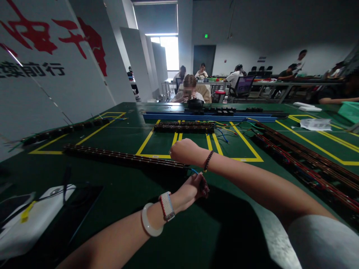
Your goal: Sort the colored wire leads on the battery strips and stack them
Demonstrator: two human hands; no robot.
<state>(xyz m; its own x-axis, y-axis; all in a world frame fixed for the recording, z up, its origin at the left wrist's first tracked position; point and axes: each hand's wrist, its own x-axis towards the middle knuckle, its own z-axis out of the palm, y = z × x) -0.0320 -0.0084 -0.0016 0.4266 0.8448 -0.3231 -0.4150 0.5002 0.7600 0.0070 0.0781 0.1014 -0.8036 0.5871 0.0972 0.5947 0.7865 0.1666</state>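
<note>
A long dark strip [112, 156] studded with small parts lies across the green table [117, 194] in front of me. My right hand [183, 151] curls closed over the strip's right end, a bead bracelet at its wrist. Just below it, my left hand [193, 186] is closed in a pinch at the same end, where a short blue wire [194, 171] sticks out. The left wrist wears a pale bangle and a woven band. What the fingers hold is hidden.
More dark strips lie at the centre back [183, 127], far left [64, 130] and right [308, 164], with loose coloured wires [224, 132]. A white device [30, 220] sits at my near left. Yellow lines mark the table. Other people sit at tables behind. White panels stand left.
</note>
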